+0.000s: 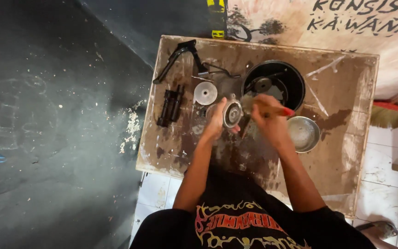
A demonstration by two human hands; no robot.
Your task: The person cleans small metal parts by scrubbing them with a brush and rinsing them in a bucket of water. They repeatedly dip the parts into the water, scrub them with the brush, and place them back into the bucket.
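Nearest the camera, a black shirt [249, 223] with a flame print is filling the bottom edge, and two bare forearms are reaching from it over a stained wooden table [346, 138]. The left hand [216, 121] is holding a round metal part [232, 113] above the middle of the table, its fingers curled around the part's left rim and the thumb lying along the near edge. The right hand [269, 121] is gripping a brush with a red-tipped handle [279, 111], its fingers pressed together around the handle; the brush end is touching the right side of the round part, though the bristles are too blurred to make out. Just right of this hand a small steel bowl [304, 133] is standing on the table. Behind the hands a black round pan [295, 83] is holding a dark wheel-like piece [263, 85]. Left of the pan a flat metal disc [206, 93] is lying, and further left a black ribbed block [171, 107]. A black bent lever [177, 57] is lying across the far left corner. Beyond the table's right edge a broom [388, 115] is resting on white floor tiles [383, 193].
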